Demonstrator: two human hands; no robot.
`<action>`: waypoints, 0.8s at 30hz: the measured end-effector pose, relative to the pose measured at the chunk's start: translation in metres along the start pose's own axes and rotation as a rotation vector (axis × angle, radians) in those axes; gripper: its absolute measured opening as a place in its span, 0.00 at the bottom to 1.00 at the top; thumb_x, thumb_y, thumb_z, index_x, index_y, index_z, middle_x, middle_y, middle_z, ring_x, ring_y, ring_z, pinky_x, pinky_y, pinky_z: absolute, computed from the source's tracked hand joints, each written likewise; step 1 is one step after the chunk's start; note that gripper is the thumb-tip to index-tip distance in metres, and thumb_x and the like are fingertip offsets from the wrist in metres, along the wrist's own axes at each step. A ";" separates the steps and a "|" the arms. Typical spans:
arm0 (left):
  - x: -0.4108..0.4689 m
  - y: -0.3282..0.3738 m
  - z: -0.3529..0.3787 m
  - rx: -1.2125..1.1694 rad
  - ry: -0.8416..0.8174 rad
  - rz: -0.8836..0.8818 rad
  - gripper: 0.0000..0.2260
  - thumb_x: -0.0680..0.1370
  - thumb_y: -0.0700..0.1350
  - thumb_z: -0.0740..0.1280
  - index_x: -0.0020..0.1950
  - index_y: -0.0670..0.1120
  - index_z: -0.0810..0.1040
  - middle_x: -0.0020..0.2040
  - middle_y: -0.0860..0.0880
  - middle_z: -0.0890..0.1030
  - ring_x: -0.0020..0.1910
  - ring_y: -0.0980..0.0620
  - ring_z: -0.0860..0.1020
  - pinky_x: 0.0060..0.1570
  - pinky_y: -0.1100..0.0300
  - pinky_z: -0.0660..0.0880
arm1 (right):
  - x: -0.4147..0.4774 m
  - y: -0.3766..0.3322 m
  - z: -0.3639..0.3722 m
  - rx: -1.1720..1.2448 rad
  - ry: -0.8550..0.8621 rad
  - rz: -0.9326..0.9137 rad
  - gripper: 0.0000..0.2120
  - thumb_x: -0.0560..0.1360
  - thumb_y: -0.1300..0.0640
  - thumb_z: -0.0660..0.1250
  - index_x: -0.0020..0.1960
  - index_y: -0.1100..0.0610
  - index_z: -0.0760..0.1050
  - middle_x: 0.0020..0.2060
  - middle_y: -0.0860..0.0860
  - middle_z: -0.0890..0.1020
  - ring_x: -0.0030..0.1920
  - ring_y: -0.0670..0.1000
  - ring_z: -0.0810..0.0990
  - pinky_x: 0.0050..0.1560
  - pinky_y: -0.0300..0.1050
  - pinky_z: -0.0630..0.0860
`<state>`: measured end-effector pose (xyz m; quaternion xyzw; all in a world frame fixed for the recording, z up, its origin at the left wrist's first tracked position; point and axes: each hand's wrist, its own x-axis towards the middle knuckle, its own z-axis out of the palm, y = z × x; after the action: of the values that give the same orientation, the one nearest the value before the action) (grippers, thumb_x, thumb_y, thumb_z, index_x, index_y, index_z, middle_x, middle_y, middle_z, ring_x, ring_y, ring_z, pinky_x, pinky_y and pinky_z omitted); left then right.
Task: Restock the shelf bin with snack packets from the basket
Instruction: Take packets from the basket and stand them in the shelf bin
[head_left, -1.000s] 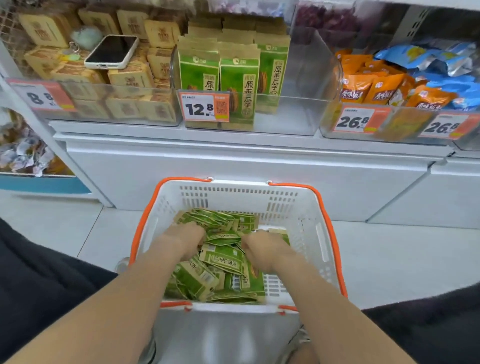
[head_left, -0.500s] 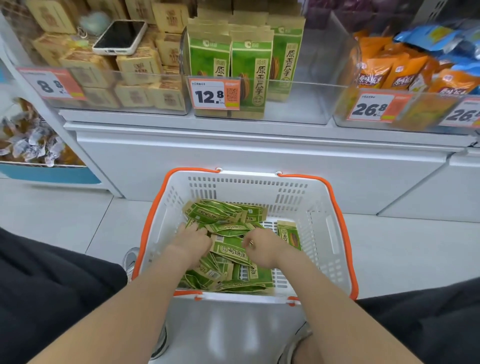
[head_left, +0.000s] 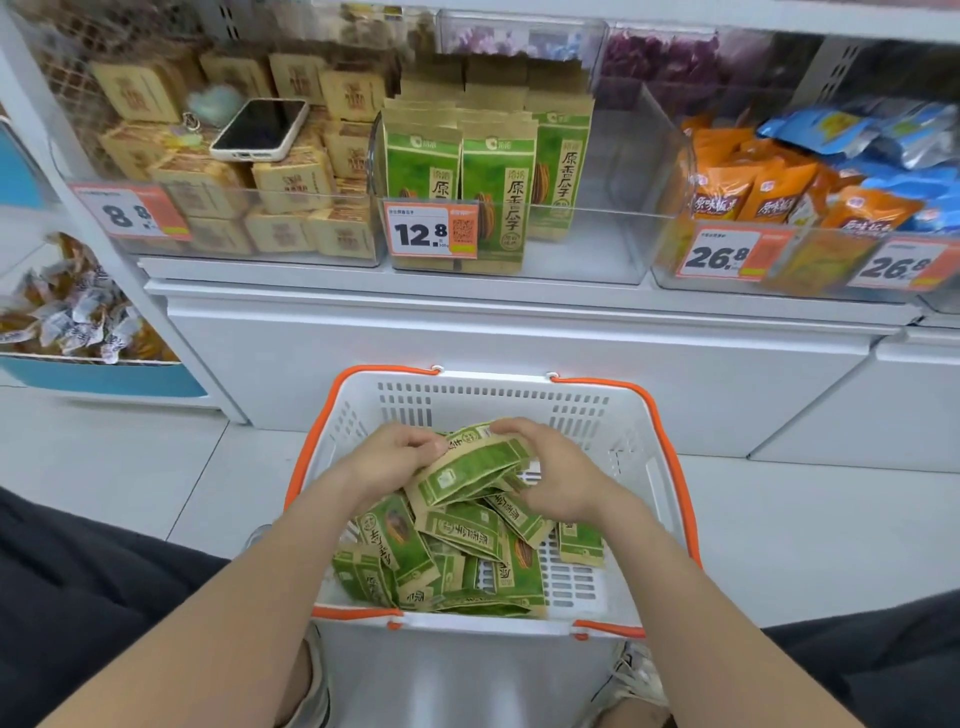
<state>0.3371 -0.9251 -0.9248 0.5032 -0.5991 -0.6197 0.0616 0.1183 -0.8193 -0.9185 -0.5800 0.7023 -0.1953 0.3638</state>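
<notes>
A white basket (head_left: 631, 431) with orange handles stands on the floor below the shelf, holding several green snack packets (head_left: 457, 540). Both hands are over its far half, lifting a stack of green packets (head_left: 470, 467). My left hand (head_left: 397, 457) grips the stack's left end and my right hand (head_left: 550, 473) holds its right end with fingers curled over the top edge. Above, the clear shelf bin (head_left: 613, 244) with the 12.8 tag holds upright green packets (head_left: 493, 182) on its left side; its right side is bare.
A phone (head_left: 260, 130) lies on tan boxes (head_left: 291, 182) in the left bin. Orange packets (head_left: 748, 192) and blue packets (head_left: 893, 140) fill the right bin. A white cabinet front (head_left: 519, 358) rises behind the basket. Wrapped sweets (head_left: 72, 312) sit low left. My dark-clothed knees flank the basket.
Both hands gathered a stack of packets from the pile and raised it toward the basket's far side. The camera tilted up slightly, showing more shelf.
</notes>
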 end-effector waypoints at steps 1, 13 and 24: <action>-0.002 0.004 0.001 -0.098 -0.032 -0.016 0.11 0.87 0.46 0.63 0.62 0.44 0.84 0.48 0.44 0.88 0.45 0.47 0.87 0.47 0.52 0.83 | -0.001 -0.002 -0.003 0.088 0.017 -0.003 0.34 0.72 0.62 0.78 0.72 0.40 0.72 0.67 0.44 0.75 0.65 0.50 0.77 0.64 0.50 0.78; 0.002 0.033 0.011 -0.552 0.064 0.145 0.23 0.85 0.62 0.59 0.65 0.47 0.83 0.53 0.44 0.85 0.41 0.51 0.76 0.41 0.58 0.72 | -0.011 -0.026 -0.034 0.412 0.198 0.172 0.13 0.74 0.46 0.78 0.45 0.56 0.86 0.37 0.53 0.88 0.40 0.54 0.88 0.50 0.54 0.84; -0.002 0.064 0.036 -0.373 0.257 0.238 0.13 0.86 0.51 0.64 0.59 0.45 0.84 0.49 0.46 0.89 0.50 0.45 0.87 0.59 0.44 0.81 | -0.004 -0.036 -0.027 0.642 0.188 0.048 0.14 0.79 0.44 0.72 0.56 0.53 0.85 0.48 0.51 0.89 0.50 0.55 0.88 0.59 0.62 0.81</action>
<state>0.2791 -0.9163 -0.8804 0.4838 -0.5167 -0.6389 0.3013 0.1230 -0.8288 -0.8747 -0.3986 0.6490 -0.4504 0.4659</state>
